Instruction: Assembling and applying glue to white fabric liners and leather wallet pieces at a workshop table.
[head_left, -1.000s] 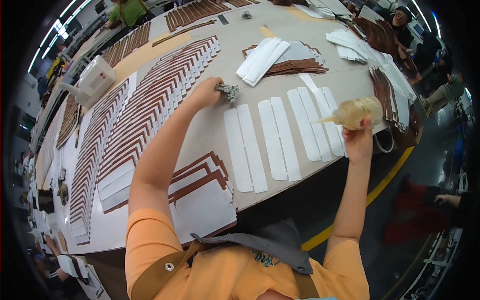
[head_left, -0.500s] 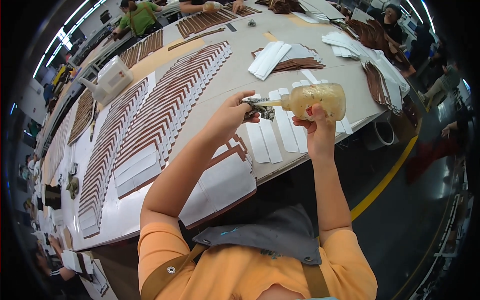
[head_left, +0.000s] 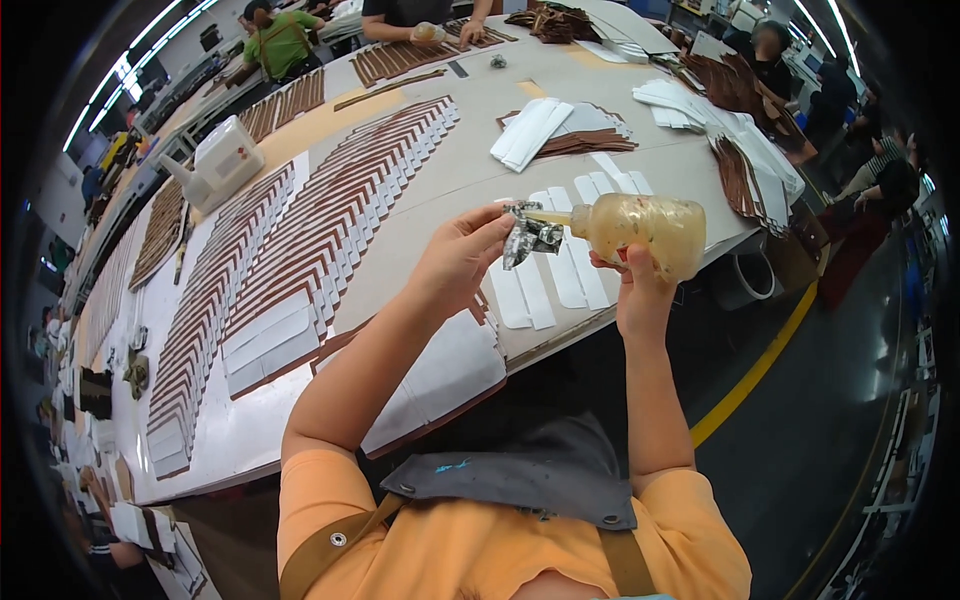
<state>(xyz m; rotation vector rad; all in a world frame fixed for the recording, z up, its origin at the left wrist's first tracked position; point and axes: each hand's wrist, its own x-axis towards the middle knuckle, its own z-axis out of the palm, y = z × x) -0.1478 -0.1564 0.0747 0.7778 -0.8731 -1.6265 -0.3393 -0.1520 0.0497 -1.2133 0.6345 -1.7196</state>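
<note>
The rag (head_left: 533, 240) and bottle (head_left: 655, 232) have come together; the rag, bunched earlier, now hangs looser at the nozzle (head_left: 553, 217).

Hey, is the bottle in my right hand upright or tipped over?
Tipped: the bottle lies about level in your right hand, its nozzle pointing left to the rag in your left hand.

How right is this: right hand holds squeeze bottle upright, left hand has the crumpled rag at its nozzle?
Not upright: head view shows the squeeze bottle sideways in the right hand, nozzle pointing left; the left hand has the crumpled rag at it.
</note>
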